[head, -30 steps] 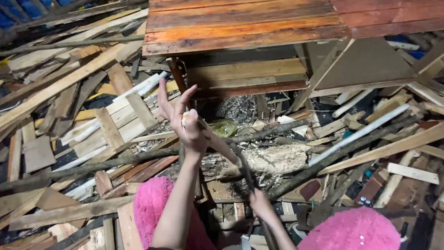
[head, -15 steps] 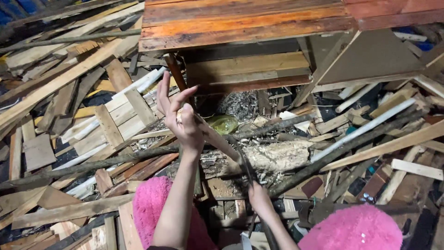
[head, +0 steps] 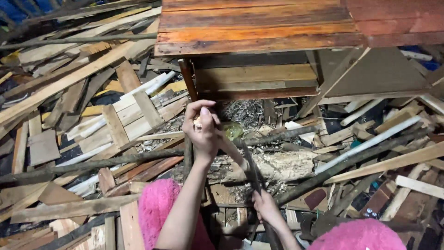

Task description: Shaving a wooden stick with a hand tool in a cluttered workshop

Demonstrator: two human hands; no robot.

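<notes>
Fingers of the left hand (head: 202, 132), spread wide open half a second ago, have now curled shut over the upper end of a slim pale stick (head: 230, 149) at the centre of the frame. The right hand (head: 266, 207), lower centre, has its grip clamped on a dark blade tool (head: 252, 169) laid against that stick. So the stick looks steadied at the top rather than loose. It slants across a pale rough log (head: 277, 165) amid scrap planks (head: 69, 78), below a reddish wooden surface (head: 259, 28). Pink-clad knees (head: 155, 208) sit at the bottom edge.
</notes>
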